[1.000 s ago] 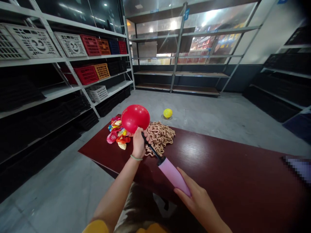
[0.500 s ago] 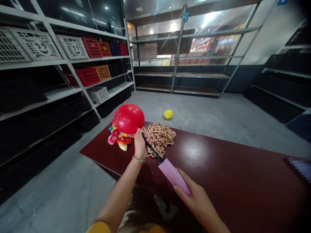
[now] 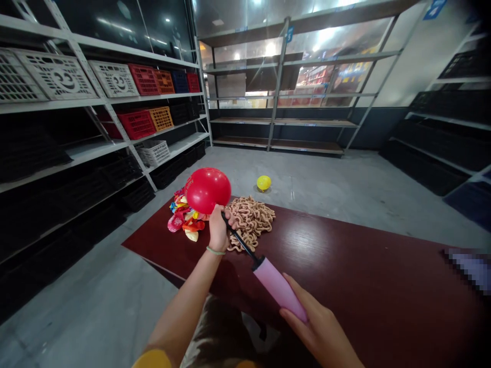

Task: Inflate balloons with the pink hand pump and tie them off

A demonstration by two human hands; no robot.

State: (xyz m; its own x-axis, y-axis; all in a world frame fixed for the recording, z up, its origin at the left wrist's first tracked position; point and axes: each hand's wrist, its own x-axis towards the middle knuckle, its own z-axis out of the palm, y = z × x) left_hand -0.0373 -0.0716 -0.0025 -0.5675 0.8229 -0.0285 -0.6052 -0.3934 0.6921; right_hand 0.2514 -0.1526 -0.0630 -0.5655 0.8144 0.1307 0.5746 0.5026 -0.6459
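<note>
Beyond the dark red table (image 3: pixel 356 271), a grey concrete floor (image 3: pixel 307 174) runs to metal shelves (image 3: pixel 278 87) before glass windows (image 3: pixel 330 36); left of the table, white shelves (image 3: pixel 65 101) hold plastic crates (image 3: pixel 137 124).

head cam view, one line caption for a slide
Left hand holds a red balloon to a pink hand pump steadied by the right hand

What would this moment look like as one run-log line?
left hand: pinches red balloon onto pump nozzle | right hand: on pink hand pump | nearby: deflated balloons, coiled tan tubes
</note>
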